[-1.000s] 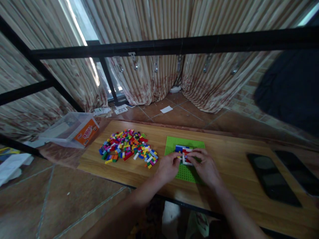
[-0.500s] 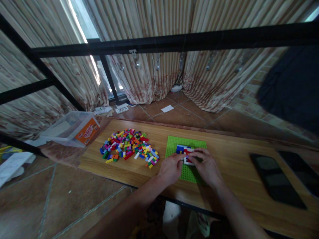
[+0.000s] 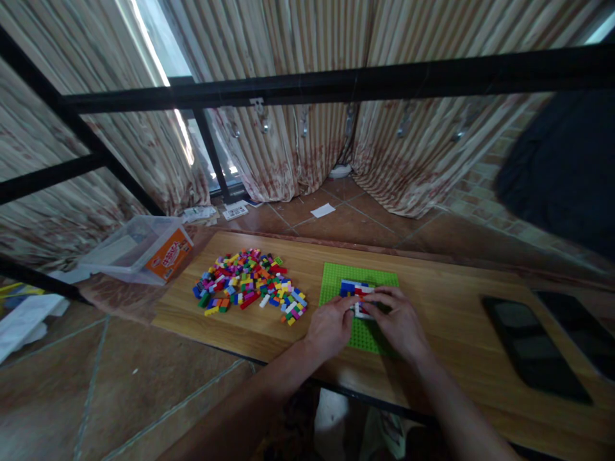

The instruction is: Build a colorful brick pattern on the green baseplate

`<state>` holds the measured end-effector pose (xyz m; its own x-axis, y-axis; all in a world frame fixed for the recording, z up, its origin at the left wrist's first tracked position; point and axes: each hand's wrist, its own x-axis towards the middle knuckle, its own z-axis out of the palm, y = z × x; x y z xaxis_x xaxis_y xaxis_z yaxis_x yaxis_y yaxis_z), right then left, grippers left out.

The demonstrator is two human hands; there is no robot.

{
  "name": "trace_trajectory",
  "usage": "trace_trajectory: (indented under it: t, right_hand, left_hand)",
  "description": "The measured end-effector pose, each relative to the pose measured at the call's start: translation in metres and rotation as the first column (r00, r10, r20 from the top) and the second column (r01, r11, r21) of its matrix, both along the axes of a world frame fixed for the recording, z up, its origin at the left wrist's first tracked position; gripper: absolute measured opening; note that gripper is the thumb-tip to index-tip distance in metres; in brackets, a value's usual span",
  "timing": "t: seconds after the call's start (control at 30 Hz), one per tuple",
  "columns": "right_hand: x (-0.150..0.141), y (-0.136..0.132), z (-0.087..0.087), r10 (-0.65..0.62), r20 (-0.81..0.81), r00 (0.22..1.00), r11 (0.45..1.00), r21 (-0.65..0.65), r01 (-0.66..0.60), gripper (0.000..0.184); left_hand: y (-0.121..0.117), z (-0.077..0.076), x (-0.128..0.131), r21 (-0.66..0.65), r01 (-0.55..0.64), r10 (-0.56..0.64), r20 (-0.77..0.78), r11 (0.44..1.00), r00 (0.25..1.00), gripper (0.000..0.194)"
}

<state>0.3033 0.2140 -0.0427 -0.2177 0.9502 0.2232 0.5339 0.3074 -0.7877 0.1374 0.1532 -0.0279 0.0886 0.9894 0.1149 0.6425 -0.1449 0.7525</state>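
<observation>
A green studded baseplate lies on the wooden table. On it stands a low build of toy building bricks in blue, white and red, partly covered by my fingers. My left hand comes in from the left, its thumb and forefinger closed at the near left part of the build. From the right, my right hand has its fingers curled over the red and white bricks. Both sets of fingertips meet at the build, and which single brick each one grips is hidden.
Left of the baseplate is a heap of loose coloured bricks. A clear plastic box with an orange label stands beyond the table's left end. Two dark flat devices lie at the right, the nearer a black slab. A black rail crosses above.
My hands stay at the same place on the build, with only a slight shift of the fingertips. The loose bricks have not moved.
</observation>
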Motion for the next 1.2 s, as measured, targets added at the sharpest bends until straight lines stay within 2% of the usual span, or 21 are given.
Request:
trace_trajectory:
  t: [0.2, 0.43, 0.73, 1.2]
  right_hand:
    - [0.003, 0.002, 0.003, -0.044, -0.110, 0.993, 0.996, -0.085, 0.034, 0.027]
    - [0.000, 0.003, -0.003, -0.085, -0.074, 0.994, 0.992, -0.103, 0.077, 0.027]
    - [-0.004, 0.002, -0.001, -0.112, -0.078, 0.991, 0.989, -0.105, 0.103, 0.023]
    - [-0.004, 0.006, -0.010, -0.133, -0.089, 0.987, 0.981, -0.154, 0.118, 0.024]
  left_hand:
    - [-0.001, -0.001, 0.000, 0.008, 0.009, -0.009, -0.043, 1.000, 0.999, 0.039]
    - [-0.004, 0.003, 0.001, -0.012, 0.058, -0.059, -0.207, 0.998, 0.977, 0.043]
    - [-0.006, 0.007, 0.006, -0.062, 0.077, -0.096, -0.416, 0.995, 0.904, 0.049]
    - [-0.006, 0.010, 0.012, -0.116, 0.078, -0.123, -0.456, 0.990, 0.881, 0.055]
